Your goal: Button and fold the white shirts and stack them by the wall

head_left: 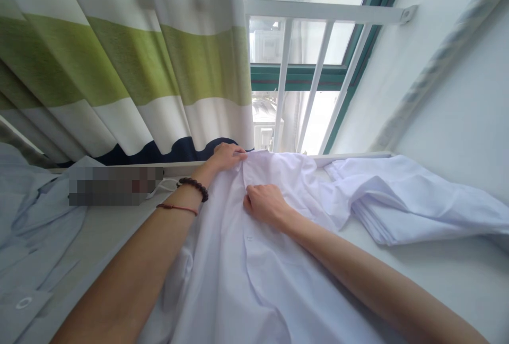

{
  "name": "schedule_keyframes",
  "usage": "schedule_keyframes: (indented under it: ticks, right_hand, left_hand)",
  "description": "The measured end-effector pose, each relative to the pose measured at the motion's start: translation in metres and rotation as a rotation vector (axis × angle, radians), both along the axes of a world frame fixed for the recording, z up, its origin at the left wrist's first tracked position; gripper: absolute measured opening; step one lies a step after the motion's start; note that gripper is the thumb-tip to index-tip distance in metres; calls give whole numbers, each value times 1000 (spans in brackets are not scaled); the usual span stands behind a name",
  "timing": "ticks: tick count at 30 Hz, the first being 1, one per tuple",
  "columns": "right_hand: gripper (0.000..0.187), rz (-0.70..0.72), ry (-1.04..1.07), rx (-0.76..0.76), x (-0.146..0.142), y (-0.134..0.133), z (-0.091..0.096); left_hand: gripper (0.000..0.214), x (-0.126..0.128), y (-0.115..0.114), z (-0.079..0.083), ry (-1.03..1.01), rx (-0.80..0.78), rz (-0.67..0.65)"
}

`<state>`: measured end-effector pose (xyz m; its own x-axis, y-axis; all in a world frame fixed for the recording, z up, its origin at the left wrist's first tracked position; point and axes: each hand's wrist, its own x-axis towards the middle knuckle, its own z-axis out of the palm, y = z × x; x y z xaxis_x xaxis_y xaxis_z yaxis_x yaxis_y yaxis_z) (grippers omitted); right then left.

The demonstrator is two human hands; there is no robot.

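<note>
A white shirt (238,275) lies spread on a pale table (437,270), its front placket with a small button running down the middle. My left hand (227,155) pinches the shirt's top edge near the collar, close to the window sill. A dark bead bracelet and a thin red cord circle that wrist. My right hand (265,203) is closed on the placket fabric a little lower, fingers curled into the cloth. One white sleeve (401,195) trails off to the right in folds.
A light blue garment (35,217) lies at the left. A striped green, white and navy curtain (131,63) hangs behind. The window with white bars (314,79) is straight ahead, and a white wall (457,95) is to the right.
</note>
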<state>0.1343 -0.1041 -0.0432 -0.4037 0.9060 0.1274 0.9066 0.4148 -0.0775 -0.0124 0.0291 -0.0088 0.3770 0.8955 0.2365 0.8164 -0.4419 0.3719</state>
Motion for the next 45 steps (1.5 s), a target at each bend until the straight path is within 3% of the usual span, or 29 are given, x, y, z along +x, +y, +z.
schedule_keyframes:
  ticks: [7,11,14,19,23,27,30,38,45]
  right_hand:
    - [39,43,23,-22,-2,-4,4]
    - [39,126,104,-48,9,-8,0]
    - [31,237,158,-110,22,-7,1]
    - [17,289,188,-48,31,-9,-5]
    - [29,257,116,-30,26,-23,-4]
    - [47,252,-12,-94,19,-50,5]
    - [50,269,-43,-56,17,-65,4]
    - [40,306,114,52,47,-58,-18]
    - [41,302,84,21,53,-61,-13]
  left_hand:
    - [26,10,4,-5,158,113,57]
    - [32,12,-18,-13,160,254,52]
    - [32,11,-41,-10,126,326,55]
    - [24,5,-73,-5,131,131,-82]
    - [34,1,-82,-21,137,4,-86]
    - [28,0,-84,-41,90,-14,-6]
    - [27,0,-88,-50,72,5,21]
    - [27,-10,-90,-54,3,4,-68]
    - [30,-13,-87,-51,-20,-50,-105]
